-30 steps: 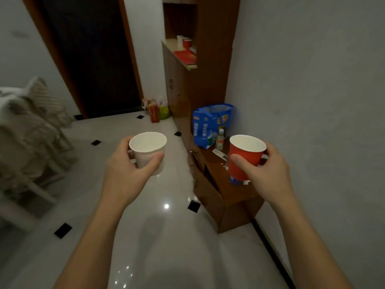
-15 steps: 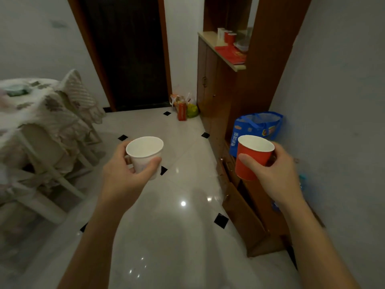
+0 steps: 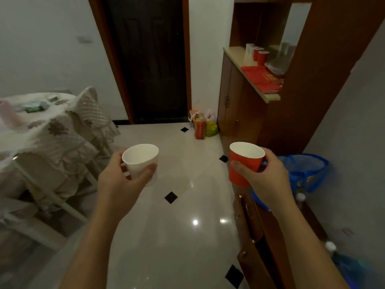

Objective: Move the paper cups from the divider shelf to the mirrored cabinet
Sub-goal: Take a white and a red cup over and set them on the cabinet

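**Cups carried nearer the mirrored cabinet**

Nearer and larger than a second earlier, the tall brown wooden mirrored cabinet (image 3: 239, 105) stood at the far right, and the low chest (image 3: 260, 236) had slipped to the near right edge. A dark panelled door (image 3: 150, 59) closed the far end of the glossy pale tiled floor (image 3: 177, 236), dotted with small black diamonds. A table (image 3: 41, 126) under a quilted floral cloth stood at left, and a shiny blue bag (image 3: 306, 174) lay against the right wall.

The left hand (image 3: 123, 182) curled around a white paper cup (image 3: 141, 161). The right hand (image 3: 268, 182) wrapped a red paper cup (image 3: 243, 163), thumb across its side. Both cups were carried upright in mid-air, well short of the cabinet's pale ledge (image 3: 235, 54), where two red cups (image 3: 260, 56) already stood.

Tapered, thin-walled and apparently empty, such cups would likely weigh almost nothing and crumple under a squeeze. A gentle grip around the middle of the wall looked safest.
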Demonstrator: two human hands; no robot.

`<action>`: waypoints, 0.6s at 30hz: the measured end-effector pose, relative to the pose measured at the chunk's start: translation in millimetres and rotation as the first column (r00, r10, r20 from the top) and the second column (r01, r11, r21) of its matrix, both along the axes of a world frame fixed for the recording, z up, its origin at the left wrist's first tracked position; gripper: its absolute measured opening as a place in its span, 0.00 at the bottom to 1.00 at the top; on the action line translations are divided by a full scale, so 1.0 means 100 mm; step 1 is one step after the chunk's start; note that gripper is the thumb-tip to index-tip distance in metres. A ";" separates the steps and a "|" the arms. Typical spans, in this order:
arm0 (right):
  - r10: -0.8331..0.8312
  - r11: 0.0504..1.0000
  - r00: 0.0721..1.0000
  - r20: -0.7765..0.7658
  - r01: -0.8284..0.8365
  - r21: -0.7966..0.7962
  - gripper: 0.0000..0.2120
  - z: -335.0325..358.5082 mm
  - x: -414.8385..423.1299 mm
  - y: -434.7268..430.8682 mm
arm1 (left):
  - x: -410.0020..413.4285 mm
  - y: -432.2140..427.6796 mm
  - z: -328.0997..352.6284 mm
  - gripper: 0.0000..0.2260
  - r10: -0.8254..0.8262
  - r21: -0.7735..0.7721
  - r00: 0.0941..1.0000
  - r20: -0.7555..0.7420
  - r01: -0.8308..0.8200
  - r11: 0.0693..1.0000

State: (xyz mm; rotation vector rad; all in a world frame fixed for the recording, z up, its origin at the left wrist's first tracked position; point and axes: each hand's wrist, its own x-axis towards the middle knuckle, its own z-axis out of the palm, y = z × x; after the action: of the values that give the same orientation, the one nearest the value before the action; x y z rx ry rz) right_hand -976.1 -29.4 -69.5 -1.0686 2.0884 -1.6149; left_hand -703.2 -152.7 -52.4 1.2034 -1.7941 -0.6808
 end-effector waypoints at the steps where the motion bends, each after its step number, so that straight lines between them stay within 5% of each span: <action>1: 0.013 1.000 1.000 -0.004 -0.013 -0.008 0.30 0.02 -0.10 -0.17 | -0.09 -0.14 0.01 0.29 0.018 0.006 1.000 0.000 -0.018 1.000; 7: 0.076 0.996 0.996 -0.049 -0.078 -0.040 0.37 0.01 -0.54 -0.96 | -0.51 -0.82 0.03 0.22 0.073 0.013 0.997 0.012 -0.073 0.997; 18: 0.108 0.994 0.994 -0.032 -0.108 -0.006 0.36 -0.11 -1.18 -2.78 | -1.04 -2.56 -0.17 0.25 0.070 0.019 0.998 -0.007 -0.070 0.997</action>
State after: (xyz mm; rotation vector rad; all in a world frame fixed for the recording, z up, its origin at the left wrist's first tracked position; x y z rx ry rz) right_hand -1093.8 -307.3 -80.1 -1.1951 2.0081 -1.5652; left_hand -807.0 -408.4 -69.4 1.2688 -1.7346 -0.6624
